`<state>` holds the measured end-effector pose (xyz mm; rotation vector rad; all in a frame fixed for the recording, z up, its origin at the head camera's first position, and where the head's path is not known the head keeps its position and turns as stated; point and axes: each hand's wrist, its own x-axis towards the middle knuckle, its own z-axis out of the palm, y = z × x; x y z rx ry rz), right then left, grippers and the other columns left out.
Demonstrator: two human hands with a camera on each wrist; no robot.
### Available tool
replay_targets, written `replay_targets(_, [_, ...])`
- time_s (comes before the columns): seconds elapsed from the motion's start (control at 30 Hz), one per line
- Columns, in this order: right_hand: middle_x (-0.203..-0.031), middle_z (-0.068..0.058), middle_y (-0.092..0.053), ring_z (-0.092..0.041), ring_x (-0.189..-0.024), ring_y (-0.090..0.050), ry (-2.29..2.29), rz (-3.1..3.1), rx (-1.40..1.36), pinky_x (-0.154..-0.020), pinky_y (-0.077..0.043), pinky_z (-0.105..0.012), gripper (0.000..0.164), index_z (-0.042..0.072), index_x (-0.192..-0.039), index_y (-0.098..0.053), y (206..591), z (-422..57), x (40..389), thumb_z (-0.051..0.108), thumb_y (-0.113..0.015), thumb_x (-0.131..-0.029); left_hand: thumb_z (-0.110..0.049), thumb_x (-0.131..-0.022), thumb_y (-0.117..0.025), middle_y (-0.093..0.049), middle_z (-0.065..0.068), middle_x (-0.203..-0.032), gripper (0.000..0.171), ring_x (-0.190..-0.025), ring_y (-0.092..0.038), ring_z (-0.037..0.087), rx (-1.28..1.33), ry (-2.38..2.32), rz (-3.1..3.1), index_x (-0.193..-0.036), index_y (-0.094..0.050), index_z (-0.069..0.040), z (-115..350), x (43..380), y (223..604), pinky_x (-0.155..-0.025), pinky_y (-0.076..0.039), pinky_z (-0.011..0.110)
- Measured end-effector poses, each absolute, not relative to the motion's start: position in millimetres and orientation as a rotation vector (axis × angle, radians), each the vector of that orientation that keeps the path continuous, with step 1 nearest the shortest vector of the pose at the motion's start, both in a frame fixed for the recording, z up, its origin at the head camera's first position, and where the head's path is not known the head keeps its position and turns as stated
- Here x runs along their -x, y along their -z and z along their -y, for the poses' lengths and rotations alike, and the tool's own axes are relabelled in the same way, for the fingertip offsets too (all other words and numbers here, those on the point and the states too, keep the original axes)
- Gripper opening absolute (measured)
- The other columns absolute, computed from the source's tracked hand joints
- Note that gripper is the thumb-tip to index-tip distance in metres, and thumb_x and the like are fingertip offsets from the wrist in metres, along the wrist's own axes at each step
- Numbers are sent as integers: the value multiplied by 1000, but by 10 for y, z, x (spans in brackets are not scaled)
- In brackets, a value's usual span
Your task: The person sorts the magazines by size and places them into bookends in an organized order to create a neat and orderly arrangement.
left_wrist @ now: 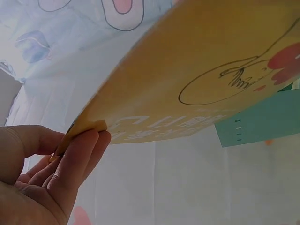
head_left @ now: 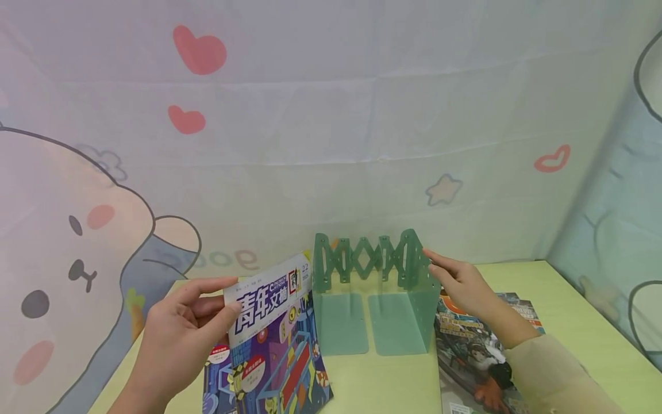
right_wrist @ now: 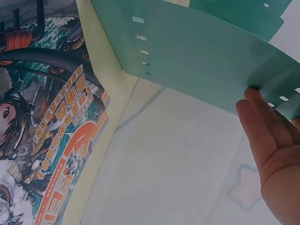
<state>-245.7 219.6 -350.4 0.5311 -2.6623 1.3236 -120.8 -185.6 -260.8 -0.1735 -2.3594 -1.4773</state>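
Note:
My left hand pinches the upper left edge of a purple magazine with white and red on its cover, held up at a tilt. Its yellow back cover fills much of the left wrist view. My right hand touches the outer face of the right side panel of a green expandable bookend, fingers fairly straight. In the right wrist view, the fingertips lie against that panel near its edge. The bookend stands upright, its criss-cross back stretched between two side panels.
Another purple magazine lies on the yellow-green table under the raised one. Right of the bookend lie several magazines, the top one with a cartoon cover, partly under my right forearm. A printed cloth hangs behind the table.

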Motion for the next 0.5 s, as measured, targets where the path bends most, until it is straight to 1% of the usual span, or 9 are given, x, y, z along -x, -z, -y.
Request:
replay_targets(0.07, [-147, -21, -38, -40, -122, -49, -1320, 2661, -528, -76, -57, -32, 51, 14, -147, -34, 3507, -2198, 2454, 34, -41, -101, -6, -87, -66, -72, 17, -99, 30, -71, -71, 9, 178, 1479, 2356, -117, -63, -10, 1852, 1201, 2604, -59, -57, 26])
replay_targets(0.23, [-147, -23, -38, -39, -119, -51, -1333, 2655, -525, -75, -57, -33, 50, 14, -147, -35, 3514, -2197, 2453, 33, -41, -101, -7, -87, -67, -72, 16, -99, 31, -68, -70, 9, 152, 1447, 2365, -117, -63, -12, 1849, 1181, 2588, -56, -56, 27])
replay_targets(0.33, [-146, -23, -38, -39, -119, -51, -1335, 2653, -526, -75, -57, -34, 50, 13, -147, -34, 3520, -2196, 2459, 33, -41, -102, -7, -86, -67, -73, 15, -98, 31, -66, -69, 8, 152, 1393, 2360, -116, -64, -13, 1852, 1169, 2578, -55, -56, 25])
replay_targets(0.43, [-146, -24, -39, -40, -119, -51, -1327, 2654, -527, -75, -57, -33, 50, 12, -147, -35, 3524, -2193, 2467, 33, -41, -102, -6, -87, -66, -73, 15, -99, 31, -68, -69, 6, 165, 1369, 2352, -117, -64, -13, 1866, 1158, 2569, -58, -56, 23])
replay_targets(0.5, [-145, -24, -40, -40, -118, -52, -1325, 2654, -529, -75, -57, -34, 50, 12, -147, -35, 3524, -2192, 2471, 32, -41, -102, -5, -87, -65, -72, 16, -99, 31, -67, -69, 8, 185, 1375, 2340, -117, -63, -13, 1879, 1151, 2562, -57, -56, 24])
